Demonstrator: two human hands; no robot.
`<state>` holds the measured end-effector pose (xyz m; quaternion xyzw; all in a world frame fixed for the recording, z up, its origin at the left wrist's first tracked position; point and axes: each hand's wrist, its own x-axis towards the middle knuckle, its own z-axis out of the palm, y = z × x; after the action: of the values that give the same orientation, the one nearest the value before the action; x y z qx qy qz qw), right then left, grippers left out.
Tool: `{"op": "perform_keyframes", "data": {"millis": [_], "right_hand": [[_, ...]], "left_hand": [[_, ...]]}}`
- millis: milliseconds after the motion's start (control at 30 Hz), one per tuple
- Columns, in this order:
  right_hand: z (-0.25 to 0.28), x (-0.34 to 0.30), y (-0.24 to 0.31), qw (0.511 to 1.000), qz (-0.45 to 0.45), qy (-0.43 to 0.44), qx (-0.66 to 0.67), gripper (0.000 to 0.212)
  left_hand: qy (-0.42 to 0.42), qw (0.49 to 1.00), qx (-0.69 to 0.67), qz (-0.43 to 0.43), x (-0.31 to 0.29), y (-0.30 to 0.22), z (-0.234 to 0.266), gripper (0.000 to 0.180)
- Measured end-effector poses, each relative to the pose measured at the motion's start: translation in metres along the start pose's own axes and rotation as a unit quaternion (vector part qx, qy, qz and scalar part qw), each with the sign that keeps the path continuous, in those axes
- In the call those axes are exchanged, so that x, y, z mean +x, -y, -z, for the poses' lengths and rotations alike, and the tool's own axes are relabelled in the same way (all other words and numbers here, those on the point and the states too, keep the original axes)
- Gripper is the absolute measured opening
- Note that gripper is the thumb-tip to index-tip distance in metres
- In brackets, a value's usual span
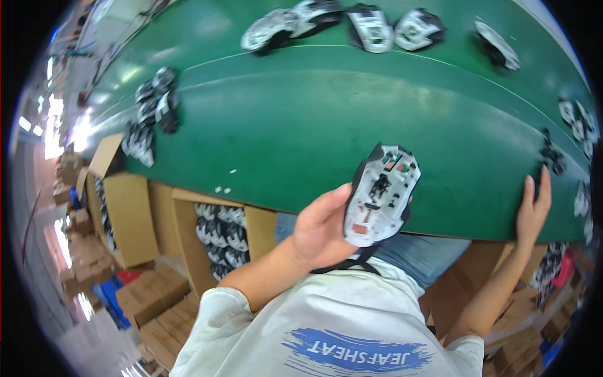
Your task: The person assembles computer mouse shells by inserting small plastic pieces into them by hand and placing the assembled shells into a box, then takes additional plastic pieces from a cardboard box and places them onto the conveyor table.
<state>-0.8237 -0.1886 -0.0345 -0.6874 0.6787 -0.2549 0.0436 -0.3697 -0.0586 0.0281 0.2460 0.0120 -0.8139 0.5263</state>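
Observation:
My left hand (pixel 326 229) grips a computer mouse shell (pixel 382 195) by its side. Its hollow white inside faces up, with cutouts and small black fittings; its outer rim is black. Over at the right, my right hand (pixel 534 210) lies at the table's near edge with fingers stretched out. Its fingertips come close to a small cluster of black parts (pixel 553 157). I see nothing held in that hand.
Similar shells lie on the green table (pixel 270 119): a far row (pixel 370 30), a pile at left (pixel 151 113) and more at right (pixel 578 122). Small white bits (pixel 227 190) sit near the front edge. An open carton (pixel 188 217) below holds several shells.

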Motion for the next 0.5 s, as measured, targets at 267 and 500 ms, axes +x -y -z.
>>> {"op": "perform_keyframes", "data": {"millis": [267,500], "right_hand": [[0.0,0.012,-0.057,0.994,-0.073,-0.045,0.06,0.038],[0.007,0.026,-0.09,0.995,-0.083,-0.018,0.058,0.042]], "left_hand": [[-0.139,0.938,0.24,-0.206,-0.216,-0.173,0.165,0.095],[-0.454,0.842,0.278,-0.082,-0.36,-0.118,0.263,0.074]]}}
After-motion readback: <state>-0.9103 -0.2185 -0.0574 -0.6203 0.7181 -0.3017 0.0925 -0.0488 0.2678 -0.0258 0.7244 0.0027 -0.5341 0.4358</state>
